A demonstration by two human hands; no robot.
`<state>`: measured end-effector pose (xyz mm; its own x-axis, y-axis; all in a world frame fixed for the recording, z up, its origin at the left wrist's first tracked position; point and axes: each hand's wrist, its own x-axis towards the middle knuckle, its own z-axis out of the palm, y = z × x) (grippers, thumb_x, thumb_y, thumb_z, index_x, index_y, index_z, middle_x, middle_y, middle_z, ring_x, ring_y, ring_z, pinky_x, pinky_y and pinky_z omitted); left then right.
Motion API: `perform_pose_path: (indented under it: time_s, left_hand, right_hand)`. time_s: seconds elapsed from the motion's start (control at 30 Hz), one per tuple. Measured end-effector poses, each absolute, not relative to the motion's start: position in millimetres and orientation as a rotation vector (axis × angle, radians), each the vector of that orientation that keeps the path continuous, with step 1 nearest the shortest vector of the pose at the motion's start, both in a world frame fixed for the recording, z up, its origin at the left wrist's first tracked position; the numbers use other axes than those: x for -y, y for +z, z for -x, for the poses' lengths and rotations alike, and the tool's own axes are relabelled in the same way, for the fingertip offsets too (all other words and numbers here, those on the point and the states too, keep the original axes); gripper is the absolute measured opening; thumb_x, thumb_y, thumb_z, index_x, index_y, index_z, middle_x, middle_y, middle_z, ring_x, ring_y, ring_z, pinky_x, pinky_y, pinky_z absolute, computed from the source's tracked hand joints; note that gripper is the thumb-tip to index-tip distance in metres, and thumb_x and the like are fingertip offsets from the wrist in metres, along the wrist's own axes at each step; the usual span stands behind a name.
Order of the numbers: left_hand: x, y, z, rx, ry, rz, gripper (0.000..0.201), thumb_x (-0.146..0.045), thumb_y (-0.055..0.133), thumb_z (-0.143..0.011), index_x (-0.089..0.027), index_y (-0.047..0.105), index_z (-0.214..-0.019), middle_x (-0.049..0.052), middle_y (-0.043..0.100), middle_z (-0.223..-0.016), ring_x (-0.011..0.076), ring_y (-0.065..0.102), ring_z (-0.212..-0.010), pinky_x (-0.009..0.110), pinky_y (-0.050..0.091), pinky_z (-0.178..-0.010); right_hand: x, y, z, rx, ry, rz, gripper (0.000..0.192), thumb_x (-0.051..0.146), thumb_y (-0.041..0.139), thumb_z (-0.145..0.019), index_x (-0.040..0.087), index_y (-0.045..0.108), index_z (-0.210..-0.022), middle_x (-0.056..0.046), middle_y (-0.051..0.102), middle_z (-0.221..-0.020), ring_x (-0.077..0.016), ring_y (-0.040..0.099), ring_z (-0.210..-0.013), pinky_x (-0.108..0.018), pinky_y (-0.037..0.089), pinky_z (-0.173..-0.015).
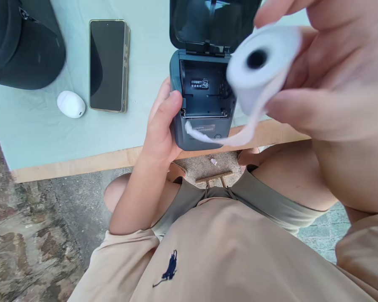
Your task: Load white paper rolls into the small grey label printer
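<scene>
The right hand (330,79) was up close to the camera, pinching a roll of white paper (261,63) between thumb and fingers, core hole facing the lens, so the roll sat out of focus and large in the upper right. A loose tail of paper (239,136) trailed down from it and across the front of the small dark printer (204,126), likely because the free end had been pulled out to find which way it unwinds. The left hand (162,126) wrapped the printer's left side, thumb on top by the rim, fingers closed round the body, which looked like a steadying hold while the lid (211,21) stood tipped back and the paper bay (206,94) lay open and bare. The printer sat at the near edge of the desk (31,138), partly overhanging the wooden lip, right over the person's lap. Further along the desk toward the far left lay a phone (108,65) face up, screen dark, a small white oval case (71,104) just beside its near left corner, and a black cap (22,42) at the far left corner, all well apart from the hands.
</scene>
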<state>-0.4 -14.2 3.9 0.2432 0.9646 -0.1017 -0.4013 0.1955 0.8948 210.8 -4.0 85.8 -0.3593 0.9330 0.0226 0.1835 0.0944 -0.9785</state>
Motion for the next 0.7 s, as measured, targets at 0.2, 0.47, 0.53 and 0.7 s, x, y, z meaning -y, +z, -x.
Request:
perform_pose_path:
  time_s: [0.2, 0.47, 0.53, 0.7]
  left_hand:
    - [11, 6, 0, -0.766, 1.116, -0.848, 0.034, -0.057, 0.056, -0.09, -0.031, 0.069, -0.107, 0.004, 0.073, -0.12, 0.034, 0.056, -0.14, 0.052, 0.05, -0.114]
    - [7, 10, -2, -0.789, 1.084, -0.842, 0.036, -0.06, 0.062, -0.081, -0.038, 0.074, -0.106, 0.0, 0.075, -0.122, 0.0374, 0.059, -0.134, 0.058, 0.047, -0.116]
    - [7, 10, -2, -0.77, 1.09, -0.843, 0.037, -0.059, 0.061, -0.083, -0.038, 0.073, -0.111, 0.001, 0.075, -0.121, 0.0384, 0.059, -0.134, 0.059, 0.047, -0.114]
    - [7, 10, -2, -0.699, 1.111, -0.792, 0.03, -0.052, 0.058, -0.087, -0.034, 0.075, -0.105, 0.003, 0.075, -0.119, 0.038, 0.062, -0.13, 0.057, 0.047, -0.116]
  right_hand:
    - [-11, 43, -227, 1.275, 1.714, 1.054, 0.066, 0.069, 0.083, -0.055, 0.026, 0.058, -0.098, 0.007, 0.05, -0.062, -0.0046, 0.04, -0.045, -0.019, 0.028, -0.038]
    - [5, 33, -228, 1.33, 1.516, 0.998, 0.045, 0.051, 0.081, -0.075, 0.027, 0.051, -0.097, 0.006, 0.052, -0.075, -0.0074, 0.051, -0.054, -0.021, 0.038, -0.038]
    - [7, 36, -230, 1.507, 1.357, 0.99, 0.036, 0.043, 0.079, -0.079, 0.026, 0.054, -0.098, 0.003, 0.058, -0.082, -0.0107, 0.061, -0.069, -0.024, 0.049, -0.048]
    - [8, 31, -240, 1.918, 0.776, 1.045, 0.044, 0.041, 0.079, -0.08, 0.029, 0.063, -0.119, 0.0, 0.067, -0.114, -0.0142, 0.063, -0.096, -0.029, 0.051, -0.078]
